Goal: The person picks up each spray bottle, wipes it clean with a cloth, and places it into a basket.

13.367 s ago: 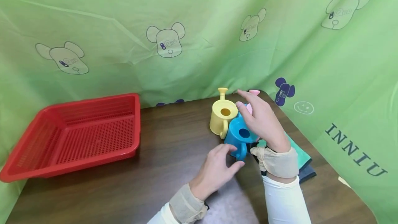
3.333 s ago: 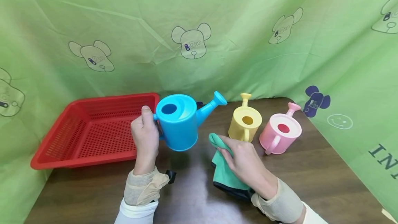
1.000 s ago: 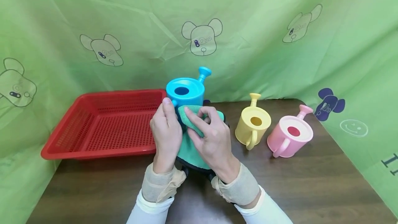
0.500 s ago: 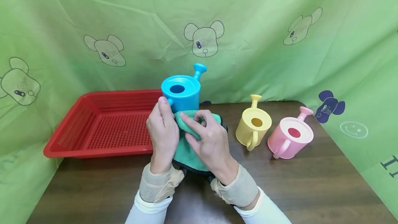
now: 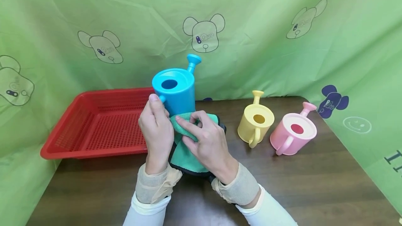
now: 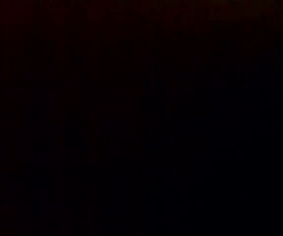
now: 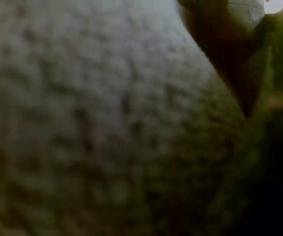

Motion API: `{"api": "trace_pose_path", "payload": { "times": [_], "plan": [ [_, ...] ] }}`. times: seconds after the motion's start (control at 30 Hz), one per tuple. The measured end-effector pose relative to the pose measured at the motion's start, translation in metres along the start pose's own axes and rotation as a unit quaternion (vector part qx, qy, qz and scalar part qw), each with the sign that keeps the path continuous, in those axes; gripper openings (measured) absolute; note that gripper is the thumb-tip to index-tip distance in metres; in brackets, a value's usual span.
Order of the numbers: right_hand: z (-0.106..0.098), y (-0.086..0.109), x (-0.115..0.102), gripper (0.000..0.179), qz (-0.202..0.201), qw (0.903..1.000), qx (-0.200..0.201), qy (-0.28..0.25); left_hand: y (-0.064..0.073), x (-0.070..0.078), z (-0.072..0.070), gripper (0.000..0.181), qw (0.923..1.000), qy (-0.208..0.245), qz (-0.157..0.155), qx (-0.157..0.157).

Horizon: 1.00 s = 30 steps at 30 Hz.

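In the head view, my left hand (image 5: 157,132) grips the handle of a blue watering can (image 5: 179,93), thumb on top, with the can raised above the table and its spout turned away from me. My right hand (image 5: 208,140) pinches a green cloth (image 5: 191,156) with a dark edge, close against the lower part of the can. The can's base is hidden behind the cloth and fingers. The left wrist view is almost black. Blurred fabric (image 7: 97,108) fills most of the right wrist view.
A red perforated basket (image 5: 97,154) stands at the left on the wooden table (image 5: 298,191). To the right are a yellow watering can (image 5: 248,128) and a pink watering can (image 5: 285,137), both upright. A green printed curtain (image 5: 251,55) hangs behind the table.
Earlier the blue can stood beside the yellow one; then my left hand held it up and my right hand took the green cloth. Over the last second, can and cloth have shifted slightly left.
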State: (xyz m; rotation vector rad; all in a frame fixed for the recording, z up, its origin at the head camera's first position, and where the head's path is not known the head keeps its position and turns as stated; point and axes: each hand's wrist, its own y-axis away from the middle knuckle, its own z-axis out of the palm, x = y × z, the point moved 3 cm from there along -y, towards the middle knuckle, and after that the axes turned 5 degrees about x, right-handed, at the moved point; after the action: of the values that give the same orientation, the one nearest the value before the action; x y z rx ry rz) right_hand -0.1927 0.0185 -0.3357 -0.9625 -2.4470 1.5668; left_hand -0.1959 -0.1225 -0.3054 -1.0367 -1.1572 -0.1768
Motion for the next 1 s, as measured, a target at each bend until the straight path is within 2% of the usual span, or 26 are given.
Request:
{"api": "trace_pose_path", "payload": {
  "times": [0.27, 0.4, 0.5, 0.6, 0.77, 0.9, 1.0],
  "plan": [
    [-0.001, 0.0, 0.0, 0.039, -0.015, 0.9993, -0.031, 0.017, -0.003, -0.001, -0.003, 0.045, 0.9997, 0.023, -0.009, 0.009],
    [0.001, 0.003, -0.001, 0.039, -0.019, 0.9982, -0.055, 0.015, -0.003, -0.005, -0.01, 0.048, 0.999, 0.03, -0.025, 0.023],
    [-0.003, 0.004, -0.005, 0.039, -0.024, 0.9981, -0.056, -0.01, -0.002, -0.008, -0.017, 0.051, 0.9976, 0.038, -0.045, 0.035],
    [-0.011, 0.003, -0.01, 0.041, -0.031, 0.9978, -0.021, -0.055, -0.003, -0.008, -0.022, 0.054, 0.9953, 0.059, -0.068, 0.038],
    [-0.029, -0.008, -0.009, 0.04, -0.037, 0.9898, 0.09, -0.104, -0.007, -0.006, -0.021, 0.054, 0.9935, 0.064, -0.093, 0.019],
    [-0.039, -0.015, 0.0, 0.036, -0.005, 0.9821, 0.152, -0.111, -0.01, -0.003, -0.016, 0.052, 0.9957, 0.037, -0.085, 0.005],
    [-0.043, -0.016, 0.005, 0.036, 0.02, 0.979, 0.171, -0.109, -0.008, 0.0, -0.015, 0.052, 0.9971, 0.022, -0.072, -0.001]
  ]
}}
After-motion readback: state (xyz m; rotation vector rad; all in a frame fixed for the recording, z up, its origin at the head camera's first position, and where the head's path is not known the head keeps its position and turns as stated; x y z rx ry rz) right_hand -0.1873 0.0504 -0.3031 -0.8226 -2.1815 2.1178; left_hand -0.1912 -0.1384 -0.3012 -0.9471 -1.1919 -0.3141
